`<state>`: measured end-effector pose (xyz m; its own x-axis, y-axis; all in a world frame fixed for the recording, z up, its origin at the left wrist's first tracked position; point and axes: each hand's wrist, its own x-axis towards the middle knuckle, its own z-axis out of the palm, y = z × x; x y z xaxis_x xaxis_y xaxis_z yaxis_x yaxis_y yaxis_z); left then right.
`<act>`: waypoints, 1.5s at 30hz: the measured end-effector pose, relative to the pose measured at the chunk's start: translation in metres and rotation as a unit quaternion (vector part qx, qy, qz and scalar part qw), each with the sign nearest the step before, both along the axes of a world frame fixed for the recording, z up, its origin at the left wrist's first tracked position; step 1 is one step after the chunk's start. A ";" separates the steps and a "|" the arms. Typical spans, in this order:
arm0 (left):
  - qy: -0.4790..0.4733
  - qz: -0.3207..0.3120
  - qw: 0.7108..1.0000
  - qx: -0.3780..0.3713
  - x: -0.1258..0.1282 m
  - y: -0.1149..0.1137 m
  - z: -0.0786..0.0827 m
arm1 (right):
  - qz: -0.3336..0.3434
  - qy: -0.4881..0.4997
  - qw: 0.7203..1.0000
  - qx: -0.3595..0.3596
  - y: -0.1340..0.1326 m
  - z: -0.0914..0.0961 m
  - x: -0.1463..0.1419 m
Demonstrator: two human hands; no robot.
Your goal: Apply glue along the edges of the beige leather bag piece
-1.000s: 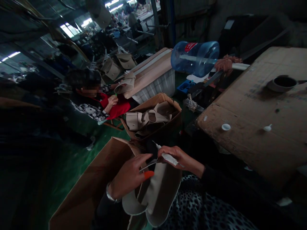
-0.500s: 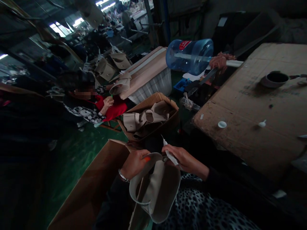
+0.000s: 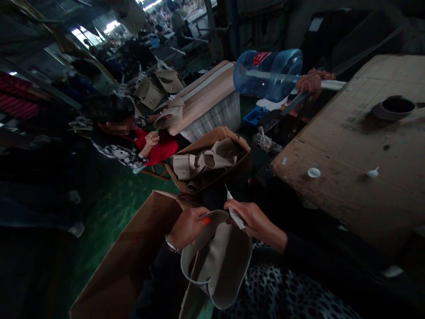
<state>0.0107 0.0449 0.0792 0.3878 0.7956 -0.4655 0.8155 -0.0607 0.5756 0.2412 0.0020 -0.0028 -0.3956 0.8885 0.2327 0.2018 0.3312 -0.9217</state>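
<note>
The left hand point(image 3: 187, 227) is closed on the upper left rim of a beige bag piece point(image 3: 217, 261), which hangs over the person's lap in the near centre. The right hand point(image 3: 254, 220) grips a small white glue tube point(image 3: 234, 211) (nozzle pointing far) against the piece's top edge, just right of an open cardboard box point(image 3: 133, 261).

This was a dim factory floor where beige bag or shoe parts were assembled by hand. A cardboard box point(image 3: 212, 153) brimmed with cut beige pieces, and more were heaped on a white crate point(image 3: 212, 117) behind it. A seated co-worker point(image 3: 139, 144) worked on the green floor point(image 3: 109, 208). A cardboard-covered bench point(image 3: 358, 150) carried a glue pot point(image 3: 393, 107) near its far edge, and rows of other workers filled the lit background.
</note>
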 end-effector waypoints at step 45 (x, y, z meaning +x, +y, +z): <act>-0.121 0.226 0.966 -0.020 0.038 -0.029 -0.054 | -0.140 0.219 0.955 -0.140 -0.001 -0.025 -0.025</act>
